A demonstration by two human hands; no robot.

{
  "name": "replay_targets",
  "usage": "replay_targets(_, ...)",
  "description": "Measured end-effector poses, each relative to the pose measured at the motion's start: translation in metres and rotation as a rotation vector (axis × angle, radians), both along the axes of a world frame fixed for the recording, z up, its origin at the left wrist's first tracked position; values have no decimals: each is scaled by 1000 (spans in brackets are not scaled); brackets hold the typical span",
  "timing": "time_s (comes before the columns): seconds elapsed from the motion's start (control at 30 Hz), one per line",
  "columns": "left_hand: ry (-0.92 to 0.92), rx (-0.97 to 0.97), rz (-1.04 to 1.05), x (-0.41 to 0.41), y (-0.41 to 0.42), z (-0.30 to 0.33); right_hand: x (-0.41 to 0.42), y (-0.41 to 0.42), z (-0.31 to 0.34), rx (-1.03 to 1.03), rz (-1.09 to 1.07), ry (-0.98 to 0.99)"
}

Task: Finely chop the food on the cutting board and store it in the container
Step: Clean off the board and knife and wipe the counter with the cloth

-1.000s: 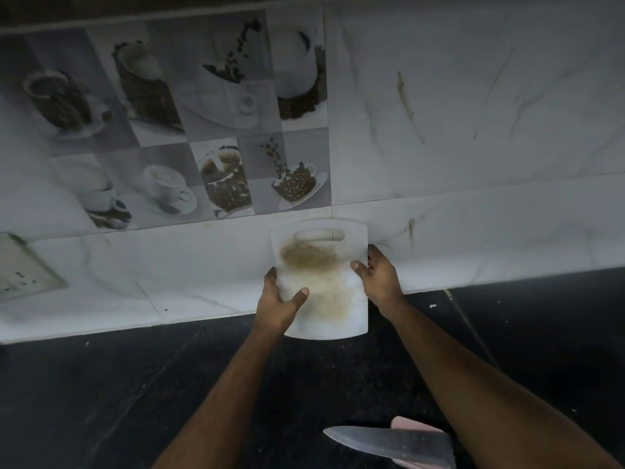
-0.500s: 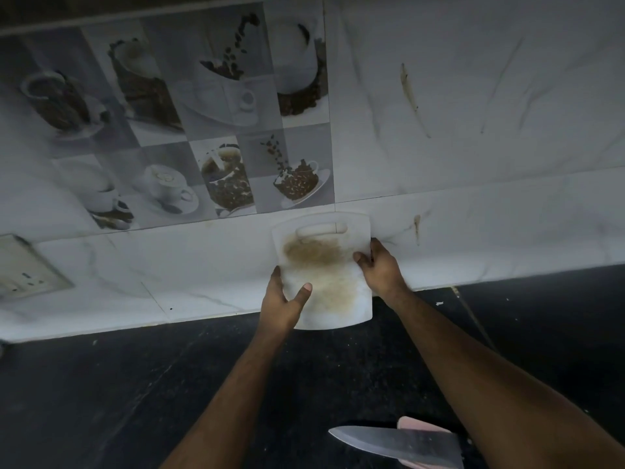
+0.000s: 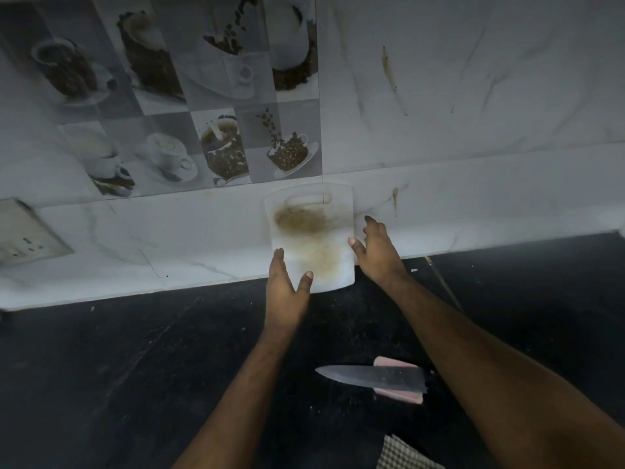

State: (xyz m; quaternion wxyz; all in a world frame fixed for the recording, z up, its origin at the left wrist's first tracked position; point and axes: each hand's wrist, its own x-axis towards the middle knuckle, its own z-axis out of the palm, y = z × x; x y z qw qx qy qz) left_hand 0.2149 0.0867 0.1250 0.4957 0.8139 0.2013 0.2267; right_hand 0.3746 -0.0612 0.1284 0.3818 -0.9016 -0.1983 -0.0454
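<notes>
Chopping looks finished: nearest me a knife lies flat on the dark counter across something pink, set down to free both hands. Beyond it the left hand has straight, loose fingers at the board's lower left edge, thumb on its face, and the right hand is spread just off its right edge, neither gripping. Farthest, the stained cutting board stands upright against the tiled wall, probably to stay put; no food or container is visible.
</notes>
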Motion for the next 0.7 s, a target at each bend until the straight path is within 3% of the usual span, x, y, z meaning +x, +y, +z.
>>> replay_targets(0.33, -7, 49, -145, -60, -57, 7, -125, -44, -19, 88, 127, 46)
replay_targets(0.7, 55, 35, -162, -154, -111, -52, -265, -121, -65, 28, 236, 128)
